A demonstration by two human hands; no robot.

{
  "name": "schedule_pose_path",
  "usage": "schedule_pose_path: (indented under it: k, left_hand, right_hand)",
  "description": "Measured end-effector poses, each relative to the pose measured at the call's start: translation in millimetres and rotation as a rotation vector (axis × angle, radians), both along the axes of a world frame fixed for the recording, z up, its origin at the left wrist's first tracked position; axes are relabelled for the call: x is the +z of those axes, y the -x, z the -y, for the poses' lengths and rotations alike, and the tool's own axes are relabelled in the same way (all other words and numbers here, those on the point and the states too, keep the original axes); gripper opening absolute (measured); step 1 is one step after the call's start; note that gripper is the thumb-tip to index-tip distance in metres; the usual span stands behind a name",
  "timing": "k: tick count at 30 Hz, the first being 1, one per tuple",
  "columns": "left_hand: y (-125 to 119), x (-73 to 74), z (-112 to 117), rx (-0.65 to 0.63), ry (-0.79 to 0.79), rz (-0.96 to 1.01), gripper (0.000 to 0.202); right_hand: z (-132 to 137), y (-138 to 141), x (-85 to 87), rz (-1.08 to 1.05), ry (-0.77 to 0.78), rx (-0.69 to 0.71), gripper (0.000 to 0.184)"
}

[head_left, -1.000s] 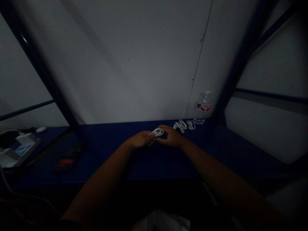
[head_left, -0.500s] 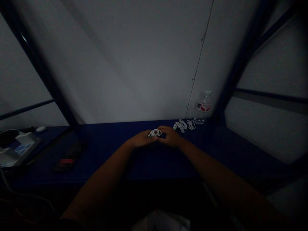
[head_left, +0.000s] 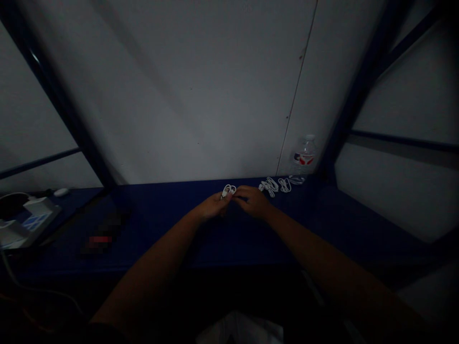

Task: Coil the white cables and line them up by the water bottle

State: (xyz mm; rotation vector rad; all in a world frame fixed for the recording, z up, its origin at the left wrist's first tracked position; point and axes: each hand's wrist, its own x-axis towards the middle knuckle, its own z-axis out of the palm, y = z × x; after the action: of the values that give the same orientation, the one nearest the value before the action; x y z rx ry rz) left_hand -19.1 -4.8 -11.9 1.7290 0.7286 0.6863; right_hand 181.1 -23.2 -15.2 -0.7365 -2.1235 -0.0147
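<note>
Both my hands meet over the middle of a dark blue table (head_left: 165, 224). My left hand (head_left: 211, 208) and my right hand (head_left: 254, 201) pinch a small coiled white cable (head_left: 228, 190) between their fingertips, just above the table top. The fingers of both hands are closed around it. Right of my right hand, several more coiled white cables (head_left: 277, 185) lie in a row near the wall.
A clear water bottle (head_left: 304, 158) with a red label stands at the back right corner by the wall. A dark object with a red patch (head_left: 101, 236) lies on the left of the table. White boxes and papers (head_left: 27, 217) sit at the far left edge.
The coiled cable has shrunk to a tighter bundle and shifted slightly up and left between my fingertips. Both hands have drawn a little closer together.
</note>
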Motion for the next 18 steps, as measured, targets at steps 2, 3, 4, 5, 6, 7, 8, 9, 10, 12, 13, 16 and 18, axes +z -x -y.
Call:
schedule_pose_path:
  k: [2, 3, 4, 5, 6, 7, 8, 9, 10, 12, 13, 16, 18]
  left_hand:
    - [-1, 3.3, 3, 0.037, -0.112, -0.038, 0.043]
    - [-1, 5.1, 4, 0.056, -0.173, -0.049, 0.042]
    - [-2, 6.8, 6, 0.073, -0.22, -0.047, 0.042]
    - [-3, 8.0, 7, 0.088, -0.25, -0.033, 0.04]
    - [-5, 8.8, 8, 0.103, -0.266, -0.01, 0.038]
    - [-7, 9.0, 9, 0.118, -0.275, 0.015, 0.037]
    - [-9, 8.8, 9, 0.138, -0.277, 0.038, 0.035]
    - [-11, 8.2, 9, 0.162, -0.274, 0.06, 0.035]
    - [-12, 7.5, 8, 0.189, -0.265, 0.081, 0.034]
    - [-15, 6.1, 7, 0.239, -0.236, 0.128, 0.035]
    - [-16, 5.6, 6, 0.255, -0.223, 0.145, 0.036]
    - [-15, 5.8, 4, 0.276, -0.228, 0.143, 0.036]
    - [-14, 6.5, 3, 0.274, -0.235, 0.107, 0.035]
  right_hand:
    - [2, 1, -0.4, 0.041, -0.018, -0.028, 0.018]
    - [3, 2, 0.0, 0.058, -0.021, -0.035, 0.018]
    - [4, 4, 0.7, 0.068, -0.02, -0.039, 0.017]
    - [6, 5, 1.8, 0.07, -0.017, -0.042, 0.016]
    - [7, 7, 3.1, 0.063, -0.015, -0.049, 0.015]
    - [9, 8, 4.5, 0.05, -0.013, -0.059, 0.014]
    - [10, 10, 5.9, 0.031, -0.011, -0.072, 0.013]
    - [11, 11, 7.4, 0.008, -0.008, -0.084, 0.012]
    - [11, 13, 8.7, -0.019, -0.004, -0.093, 0.012]
    - [12, 16, 11.1, -0.074, 0.009, -0.103, 0.011]
    - [13, 17, 12.2, -0.094, 0.015, -0.105, 0.012]
    - [13, 19, 14.2, -0.114, 0.031, -0.106, 0.013]
    - [12, 19, 14.0, -0.111, 0.043, -0.107, 0.012]
